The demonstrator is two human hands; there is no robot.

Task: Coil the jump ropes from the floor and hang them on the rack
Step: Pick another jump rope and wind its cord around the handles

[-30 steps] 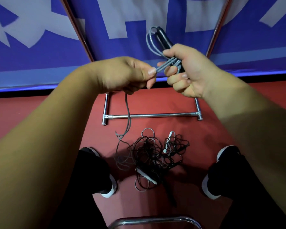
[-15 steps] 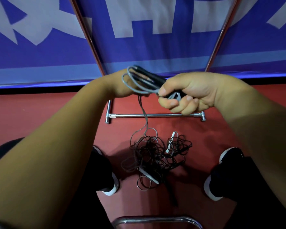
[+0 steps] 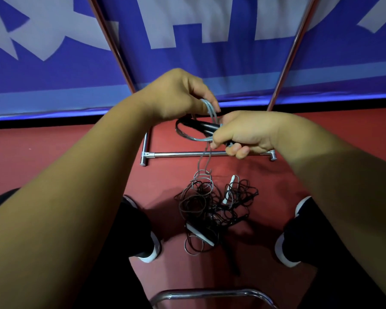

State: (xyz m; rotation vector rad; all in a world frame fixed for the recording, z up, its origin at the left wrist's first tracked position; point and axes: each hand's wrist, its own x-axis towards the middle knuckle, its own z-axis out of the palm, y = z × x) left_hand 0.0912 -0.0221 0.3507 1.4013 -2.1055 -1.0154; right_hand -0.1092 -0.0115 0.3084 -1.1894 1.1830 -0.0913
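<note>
Here, both hands are working close together above the red floor point(image 3: 54, 152), nearly touching. The right hand point(image 3: 245, 132) is curling its fingers round a bundle of the grey jump rope point(image 3: 212, 112), clamping the gathered loops together with the black handles point(image 3: 201, 125), which are sticking out to the left of the fist. The left hand point(image 3: 174, 97) is hovering just above and behind it, pinching a bend of the same grey cord between thumb and fingertips.

A loose length of that cord is hanging from the right fist. It is crossing in front of the chrome base bar of the rack point(image 3: 183, 154) and running down into the pile of ropes point(image 3: 212, 210), which is lying tangled on the floor between the left shoe point(image 3: 148, 253) and the right shoe point(image 3: 285, 248). Grey and black cords are mixing in that pile, with a white handle point(image 3: 231, 186) poking up at its right side and a second pale handle point(image 3: 200, 234) lying lower on the left.

Behind the hands, the left upright point(image 3: 117, 56) and the right upright point(image 3: 292, 52) are slanting up in front of a blue and white banner point(image 3: 210, 63). A curved chrome rail point(image 3: 210, 294) is showing at the bottom edge.
</note>
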